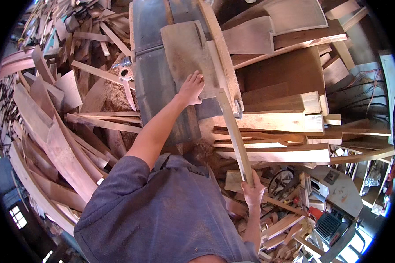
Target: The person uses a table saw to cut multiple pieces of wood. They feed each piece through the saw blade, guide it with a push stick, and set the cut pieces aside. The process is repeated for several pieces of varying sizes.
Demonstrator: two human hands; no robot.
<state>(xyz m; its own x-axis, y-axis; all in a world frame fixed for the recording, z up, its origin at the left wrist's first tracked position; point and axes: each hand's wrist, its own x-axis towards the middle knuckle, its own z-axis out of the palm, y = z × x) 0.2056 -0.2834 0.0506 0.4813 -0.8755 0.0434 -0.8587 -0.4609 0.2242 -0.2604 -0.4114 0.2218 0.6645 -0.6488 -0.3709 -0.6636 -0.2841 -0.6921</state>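
Note:
My left hand (191,90) reaches forward with its fingers stretched out. It rests at the near end of a flat brown wooden board (182,50). That board lies on the dark metal table (151,92) of a machine, alongside a pale wooden fence (221,52) on the right. My right hand (253,193) is closed round the lower end of a long, narrow wooden strip (235,136). The strip's far end reaches up beside the table's near right corner, close to a small metal clamp (238,107).
Curved wooden planks (52,136) and offcuts heap up on the left, with sawdust (114,98) beside the table. Stacked timber (272,122) lies close on the right. At lower right stands a machine with a dark finned motor (329,228), among scattered scraps (283,230).

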